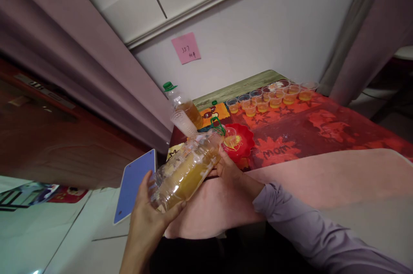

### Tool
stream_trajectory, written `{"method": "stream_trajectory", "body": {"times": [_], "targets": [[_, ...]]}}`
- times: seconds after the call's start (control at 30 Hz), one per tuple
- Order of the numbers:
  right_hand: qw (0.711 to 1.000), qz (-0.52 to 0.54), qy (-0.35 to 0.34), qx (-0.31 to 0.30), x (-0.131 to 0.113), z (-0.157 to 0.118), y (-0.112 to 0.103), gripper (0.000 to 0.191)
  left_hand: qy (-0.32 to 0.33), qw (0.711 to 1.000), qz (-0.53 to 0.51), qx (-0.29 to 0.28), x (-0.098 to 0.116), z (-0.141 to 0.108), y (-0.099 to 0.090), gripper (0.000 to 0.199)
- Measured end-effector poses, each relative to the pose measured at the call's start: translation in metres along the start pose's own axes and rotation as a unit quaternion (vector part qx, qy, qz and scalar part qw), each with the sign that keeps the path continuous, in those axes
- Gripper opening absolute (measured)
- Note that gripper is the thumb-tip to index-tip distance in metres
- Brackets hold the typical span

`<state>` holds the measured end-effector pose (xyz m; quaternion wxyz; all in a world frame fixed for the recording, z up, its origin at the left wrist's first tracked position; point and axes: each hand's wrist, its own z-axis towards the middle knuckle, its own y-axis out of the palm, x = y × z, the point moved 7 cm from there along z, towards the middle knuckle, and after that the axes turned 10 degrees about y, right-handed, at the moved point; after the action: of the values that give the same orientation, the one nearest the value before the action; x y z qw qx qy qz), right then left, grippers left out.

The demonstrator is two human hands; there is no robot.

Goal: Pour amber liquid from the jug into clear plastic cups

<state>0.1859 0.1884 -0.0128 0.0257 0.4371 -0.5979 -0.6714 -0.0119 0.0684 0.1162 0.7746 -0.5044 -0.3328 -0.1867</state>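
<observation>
A large clear plastic bottle (187, 170) of yellow liquid lies tilted between my hands, its neck toward the red plate. My left hand (151, 209) grips the base end, fingers and thumb around it. Under the neck end, my right hand (224, 166) holds the bottle, its fingers partly hidden. Just past the mouth a clear plastic cup (230, 137) stands on the red scalloped plate (247, 136) with some yellow liquid in it. A green handle loop (218, 126) shows near the neck.
Several clear cups with yellow-orange liquid (275, 98) stand in rows at the table's back. A green-capped bottle (190, 110) and a stack of clear cups (183, 122) are at the left. A pink cloth (338, 175) covers the table's front. A blue board (135, 186) is beside it.
</observation>
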Motion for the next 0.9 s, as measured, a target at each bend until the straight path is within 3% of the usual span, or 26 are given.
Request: {"method": "stream_trajectory", "body": {"times": [0.9], "targets": [[1.000,0.000,-0.002,0.005,0.0019,0.0024,-0.0026,0.077,-0.024,1.000,-0.012,0.001,0.0089,-0.0006,0.0014,0.144]]}}
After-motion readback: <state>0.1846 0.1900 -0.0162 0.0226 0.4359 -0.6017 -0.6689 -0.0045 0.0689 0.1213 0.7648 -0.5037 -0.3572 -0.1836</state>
